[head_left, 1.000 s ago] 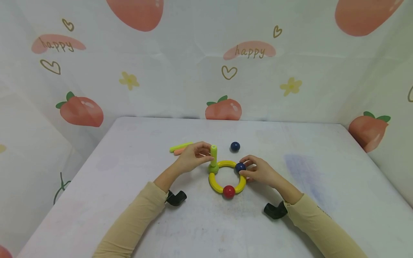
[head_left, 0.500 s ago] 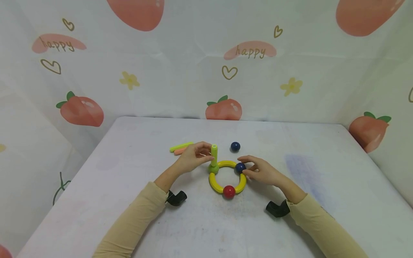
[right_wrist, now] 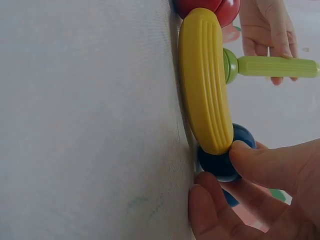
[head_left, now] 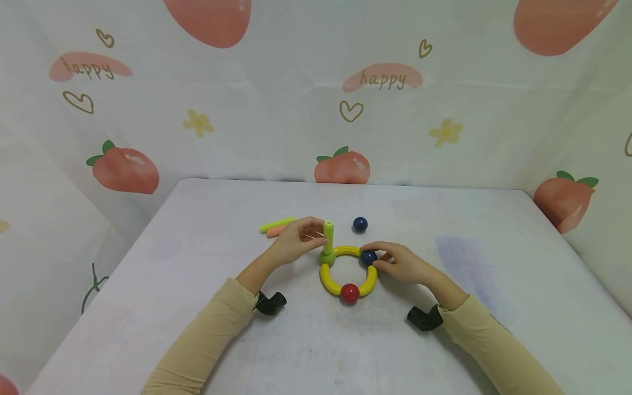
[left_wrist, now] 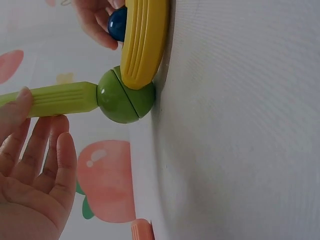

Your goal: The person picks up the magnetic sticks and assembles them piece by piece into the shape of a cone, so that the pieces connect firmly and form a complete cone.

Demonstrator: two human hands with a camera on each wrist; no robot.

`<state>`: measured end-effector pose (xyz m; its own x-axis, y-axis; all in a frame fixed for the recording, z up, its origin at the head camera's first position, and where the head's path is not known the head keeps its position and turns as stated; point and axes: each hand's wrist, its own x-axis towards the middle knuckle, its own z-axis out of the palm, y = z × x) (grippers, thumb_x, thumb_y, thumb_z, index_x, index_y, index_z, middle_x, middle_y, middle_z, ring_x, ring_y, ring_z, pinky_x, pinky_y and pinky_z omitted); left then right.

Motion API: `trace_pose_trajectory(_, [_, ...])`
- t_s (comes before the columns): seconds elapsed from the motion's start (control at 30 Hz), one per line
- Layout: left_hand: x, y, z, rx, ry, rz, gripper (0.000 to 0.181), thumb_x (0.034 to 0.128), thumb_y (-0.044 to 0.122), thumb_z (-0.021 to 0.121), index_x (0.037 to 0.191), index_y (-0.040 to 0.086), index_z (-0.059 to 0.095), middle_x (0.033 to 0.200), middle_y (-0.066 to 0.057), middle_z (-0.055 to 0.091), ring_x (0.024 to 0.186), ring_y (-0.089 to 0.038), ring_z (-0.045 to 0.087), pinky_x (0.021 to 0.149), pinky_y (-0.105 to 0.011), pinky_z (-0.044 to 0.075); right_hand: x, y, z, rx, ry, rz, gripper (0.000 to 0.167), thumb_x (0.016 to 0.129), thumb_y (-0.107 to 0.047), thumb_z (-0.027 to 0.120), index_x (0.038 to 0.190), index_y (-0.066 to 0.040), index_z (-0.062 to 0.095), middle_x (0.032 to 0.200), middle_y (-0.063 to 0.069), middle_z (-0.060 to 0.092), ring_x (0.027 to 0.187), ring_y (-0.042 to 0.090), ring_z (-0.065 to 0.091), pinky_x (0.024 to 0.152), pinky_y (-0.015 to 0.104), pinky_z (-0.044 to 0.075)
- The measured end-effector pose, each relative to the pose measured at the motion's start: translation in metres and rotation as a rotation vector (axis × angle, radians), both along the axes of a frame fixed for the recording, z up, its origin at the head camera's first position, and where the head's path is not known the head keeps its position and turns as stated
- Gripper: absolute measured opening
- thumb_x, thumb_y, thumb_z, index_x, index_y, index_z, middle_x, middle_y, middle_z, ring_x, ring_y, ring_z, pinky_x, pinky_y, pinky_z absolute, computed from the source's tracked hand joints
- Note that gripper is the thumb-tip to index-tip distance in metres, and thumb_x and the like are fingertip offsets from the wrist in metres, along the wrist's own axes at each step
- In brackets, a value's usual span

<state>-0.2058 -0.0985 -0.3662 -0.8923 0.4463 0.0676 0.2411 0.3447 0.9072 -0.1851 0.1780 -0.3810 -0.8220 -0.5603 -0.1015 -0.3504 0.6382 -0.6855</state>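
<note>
A ring of yellow curved rods (head_left: 329,281) lies on the table, joined by a green ball (head_left: 327,258), a red ball (head_left: 350,293) and a dark blue ball (head_left: 368,258). From the green ball a light green straight rod (head_left: 328,236) stands upright. My left hand (head_left: 298,241) pinches this rod between thumb and fingers, clearly so in the left wrist view. On the ring's right side, my right hand (head_left: 404,264) holds the dark blue ball, its thumb on one side and fingers on the other, as the right wrist view shows.
Behind the ring sits a second dark blue ball (head_left: 360,224). A yellow-green rod (head_left: 276,224) and an orange rod (head_left: 277,230) lie behind my left hand. Black curved pieces (head_left: 271,303) stick out at both wrists. A patterned cloth hangs behind the table.
My right fingers loosened from the blue ball, shifted slightly, then settled round it again. My left hand keeps its pinch on the green rod, which has barely moved.
</note>
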Motion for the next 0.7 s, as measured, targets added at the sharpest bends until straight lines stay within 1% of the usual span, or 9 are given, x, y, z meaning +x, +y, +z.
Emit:
trace_pose_trajectory(0.2, [0.000, 0.000, 0.000, 0.001, 0.007, -0.001, 0.031, 0.0866, 0.010, 0.065, 0.116, 0.003, 0.059, 0.114, -0.017, 0.062, 0.103, -0.026, 0.063, 0.088, -0.031, 0.053, 0.000, 0.000, 0.000, -0.007, -0.010, 0.007, 0.038, 0.091, -0.005, 0.056, 0.128, -0.009, 0.053, 0.130, 0.020, 0.054, 0.092, 0.026, 0.062, 0.080, 0.037, 0.053])
trace_pose_trajectory(0.3, [-0.001, -0.002, 0.000, 0.003, 0.017, 0.002, 0.031, 0.0866, 0.010, 0.065, 0.116, 0.002, 0.058, 0.114, -0.017, 0.062, 0.102, -0.027, 0.063, 0.087, -0.032, 0.053, 0.000, 0.001, 0.001, -0.008, -0.010, 0.010, 0.037, 0.091, -0.005, 0.056, 0.128, -0.008, 0.053, 0.129, 0.021, 0.054, 0.089, 0.023, 0.062, 0.079, 0.034, 0.053])
trace_pose_trajectory(0.47, [-0.002, -0.006, 0.000, -0.009, 0.030, 0.021, 0.033, 0.0871, 0.010, 0.064, 0.118, 0.000, 0.057, 0.114, -0.017, 0.063, 0.102, -0.027, 0.062, 0.086, -0.032, 0.053, 0.002, 0.003, 0.003, -0.007, -0.018, -0.008, 0.037, 0.090, -0.007, 0.059, 0.126, -0.008, 0.054, 0.125, 0.021, 0.057, 0.085, 0.019, 0.062, 0.076, 0.031, 0.053])
trace_pose_trajectory(0.7, [-0.006, -0.016, -0.001, -0.048, 0.042, 0.052, 0.035, 0.0877, 0.015, 0.065, 0.119, 0.001, 0.057, 0.113, -0.014, 0.063, 0.101, -0.025, 0.063, 0.086, -0.032, 0.053, 0.005, 0.006, 0.003, 0.003, -0.021, -0.026, 0.035, 0.088, -0.014, 0.064, 0.121, -0.007, 0.055, 0.117, 0.021, 0.060, 0.084, 0.020, 0.063, 0.078, 0.036, 0.054])
